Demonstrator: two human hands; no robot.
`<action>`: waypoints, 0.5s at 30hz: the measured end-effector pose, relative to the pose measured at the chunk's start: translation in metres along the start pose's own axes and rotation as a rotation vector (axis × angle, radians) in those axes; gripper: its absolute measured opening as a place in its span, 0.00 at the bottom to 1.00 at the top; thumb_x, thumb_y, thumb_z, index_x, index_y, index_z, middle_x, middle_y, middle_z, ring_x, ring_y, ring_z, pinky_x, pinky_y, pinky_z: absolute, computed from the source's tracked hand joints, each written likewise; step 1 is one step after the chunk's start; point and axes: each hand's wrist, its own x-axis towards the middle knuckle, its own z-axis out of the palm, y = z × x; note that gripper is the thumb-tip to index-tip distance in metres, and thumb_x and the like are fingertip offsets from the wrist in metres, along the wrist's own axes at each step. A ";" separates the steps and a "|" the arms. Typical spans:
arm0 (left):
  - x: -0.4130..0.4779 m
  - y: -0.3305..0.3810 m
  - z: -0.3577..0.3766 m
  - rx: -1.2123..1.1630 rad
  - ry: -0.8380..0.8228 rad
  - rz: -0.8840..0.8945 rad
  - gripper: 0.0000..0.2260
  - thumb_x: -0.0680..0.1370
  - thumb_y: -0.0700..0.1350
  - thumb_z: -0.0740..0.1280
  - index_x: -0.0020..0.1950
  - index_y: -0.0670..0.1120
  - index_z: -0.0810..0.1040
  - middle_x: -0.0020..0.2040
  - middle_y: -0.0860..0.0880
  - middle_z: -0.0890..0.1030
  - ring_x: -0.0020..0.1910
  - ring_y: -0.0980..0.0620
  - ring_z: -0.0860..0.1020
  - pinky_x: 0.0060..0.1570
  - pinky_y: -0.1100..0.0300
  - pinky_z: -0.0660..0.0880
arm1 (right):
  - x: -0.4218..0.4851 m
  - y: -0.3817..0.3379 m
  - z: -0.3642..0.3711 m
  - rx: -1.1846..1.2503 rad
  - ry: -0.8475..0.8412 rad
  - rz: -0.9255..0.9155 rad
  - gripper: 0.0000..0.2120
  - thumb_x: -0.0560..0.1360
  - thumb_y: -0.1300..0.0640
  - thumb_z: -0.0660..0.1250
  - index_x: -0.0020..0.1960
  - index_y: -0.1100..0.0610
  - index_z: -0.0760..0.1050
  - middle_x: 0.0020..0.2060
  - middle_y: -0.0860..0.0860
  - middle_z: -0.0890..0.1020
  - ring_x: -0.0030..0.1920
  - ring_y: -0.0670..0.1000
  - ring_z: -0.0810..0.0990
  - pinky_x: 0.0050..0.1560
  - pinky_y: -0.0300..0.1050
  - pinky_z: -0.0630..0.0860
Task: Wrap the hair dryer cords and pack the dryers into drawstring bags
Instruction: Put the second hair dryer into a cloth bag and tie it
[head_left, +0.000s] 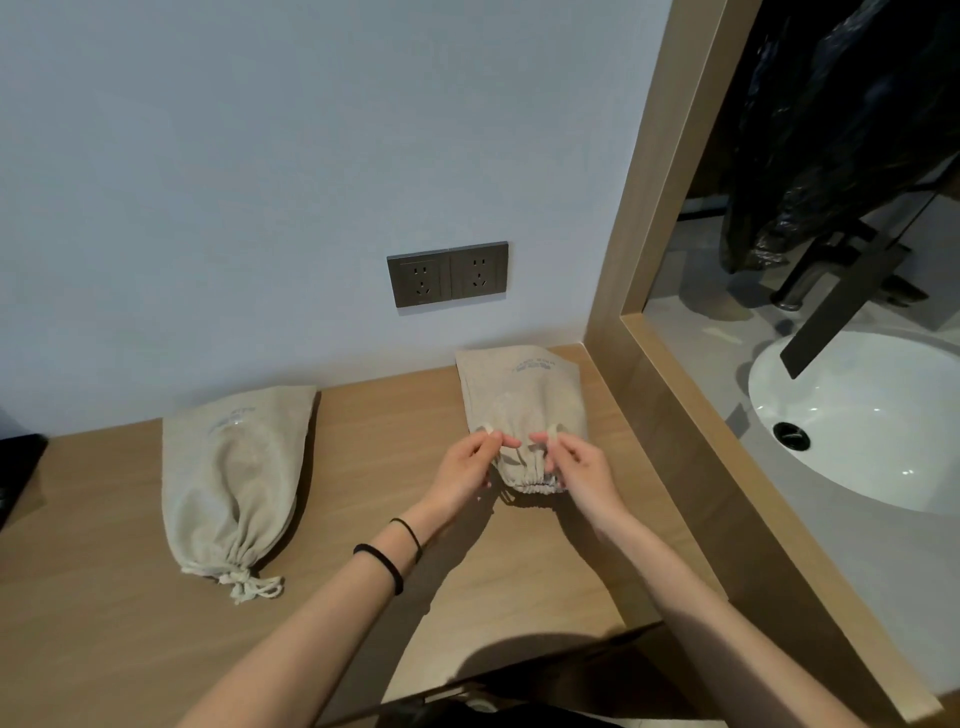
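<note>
Two beige drawstring bags on wooden counter (363, 447). First bag (524, 395) between both hands, gathered mouth toward person. Left hand (467, 470) pinches left drawstring loop (488, 429); right hand (579, 462) pinches right drawstring loop (554, 430). Second bag (234, 467), cord knotted, well left of left hand. Two black hair ties (396, 564) on left wrist. Two wall sockets (448, 274) beyond hands. One sink (857, 431) right of right hand.

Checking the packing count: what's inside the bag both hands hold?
Its contents cannot be seen: the bag bulges, but cloth covers everything and the mouth is gathered shut. The left hand and right hand each pinch a drawstring loop.
</note>
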 end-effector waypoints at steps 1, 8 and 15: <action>0.001 0.002 0.000 0.032 -0.008 0.049 0.12 0.82 0.45 0.57 0.50 0.45 0.80 0.33 0.53 0.69 0.29 0.61 0.67 0.30 0.71 0.66 | 0.001 0.000 0.003 -0.119 -0.076 -0.059 0.14 0.81 0.60 0.58 0.40 0.57 0.78 0.28 0.44 0.74 0.33 0.38 0.74 0.38 0.37 0.69; 0.013 0.026 -0.008 0.256 -0.288 0.178 0.10 0.79 0.46 0.63 0.51 0.44 0.83 0.45 0.55 0.79 0.37 0.65 0.74 0.39 0.72 0.69 | -0.005 0.011 0.017 -0.607 -0.382 -0.117 0.14 0.77 0.50 0.60 0.39 0.56 0.77 0.49 0.48 0.84 0.48 0.49 0.81 0.49 0.51 0.77; 0.033 0.026 -0.003 0.465 -0.393 0.251 0.12 0.82 0.46 0.57 0.50 0.43 0.78 0.44 0.53 0.80 0.48 0.51 0.78 0.54 0.56 0.72 | -0.020 0.001 0.002 -0.435 -0.330 -0.073 0.14 0.79 0.48 0.60 0.44 0.51 0.82 0.32 0.46 0.80 0.33 0.40 0.77 0.36 0.36 0.69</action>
